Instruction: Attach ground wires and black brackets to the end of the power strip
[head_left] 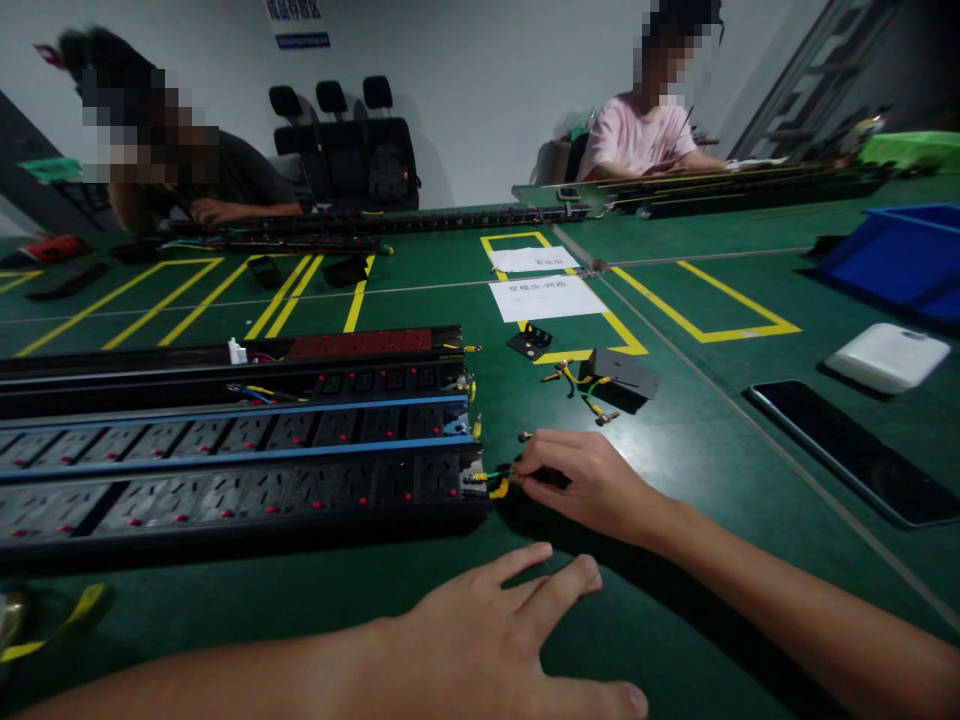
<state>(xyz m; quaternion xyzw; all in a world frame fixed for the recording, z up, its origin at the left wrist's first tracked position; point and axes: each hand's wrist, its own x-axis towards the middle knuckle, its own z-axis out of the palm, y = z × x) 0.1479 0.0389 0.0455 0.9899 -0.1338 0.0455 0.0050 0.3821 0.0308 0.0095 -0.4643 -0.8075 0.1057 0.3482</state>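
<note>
Several long black power strips lie side by side at the left, their sockets marked by small red parts. From the right end of the nearest power strip (300, 500) comes a short yellow-and-green wire (496, 488). My right hand (581, 478) is closed in a pinch at the loose end of this wire, where a small brass-coloured piece shows between the fingertips. Below it, my left hand (502, 625) hovers over the green table with fingers spread, holding nothing. Beyond my right hand lie black end plates (622, 375) and loose yellow-green wires (600, 408) with metal terminals.
A phone (855, 450) and a white case (889, 357) lie at the right, before a blue bin (892, 262). Paper labels (547, 298) and yellow tape outlines mark the green table (705, 420). Two people (637, 140) sit across it, beside more long strips.
</note>
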